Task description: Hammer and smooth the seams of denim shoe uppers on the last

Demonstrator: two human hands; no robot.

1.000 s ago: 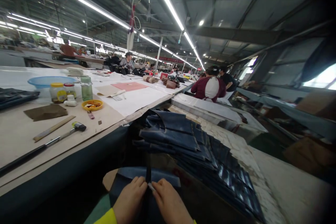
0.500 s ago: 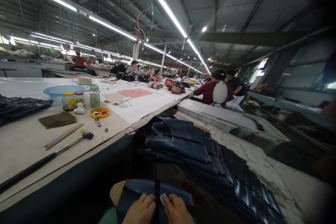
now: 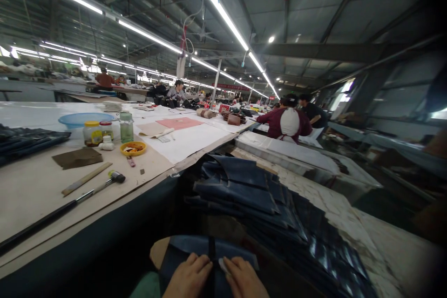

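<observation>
At the bottom of the head view a dark blue leather-like piece lies in front of me, with a darker strip running across its middle. A tan edge shows at its left end. My left hand is closed on the piece just left of the strip, fingers bent and together. On the other side of the strip, my right hand is closed with a small white object pinched at its fingertips, against the blue surface. What that white object is, I cannot make out.
A large stack of dark blue pieces lies to the right. On the table at left are a hammer, a wooden stick, a yellow bowl, jars and a bottle. Co-workers sit farther off.
My right hand has slid slightly to the right with the white object, away from the strip. My left hand and the blue piece have shifted a little rightward in view.
</observation>
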